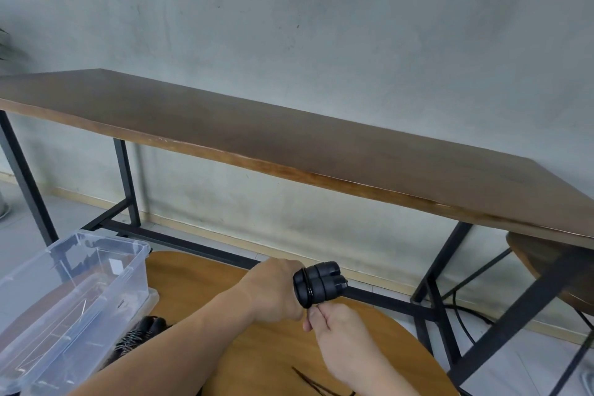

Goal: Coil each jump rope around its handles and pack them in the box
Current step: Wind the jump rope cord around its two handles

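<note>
- Head view, near centre: left hand (pixel 273 291) wrapped tight round the paired black handles (pixel 319 283), held side by side with their ends pointing right, above the round wooden table (pixel 199 292).
- Just below, right hand (pixel 337 334) pinching the thin black rope (pixel 309 294) between fingertips where it loops round the handles; a few turns visible at the near end of the handles, close against the left fist.
- More black cord (pixel 316 384) lying loose on the table at the near edge, likely the unwound remainder.
- Clear plastic box (pixel 96 270) standing open at near left, well apart from the hands; contents hard to make out through its walls.
- Beside the box, a dark bundle (pixel 141 336), probably another rope already coiled; cannot tell for certain.
- Handling, as a judgement: handles light, rigid, probably grippy; best clamped together in one fist. Rope thin, limp, a little springy, apt to slip off smooth plastic unless kept taut; best pinched close to the handles.
- Long dark bench table (pixel 289 138) and grey wall beyond.
</note>
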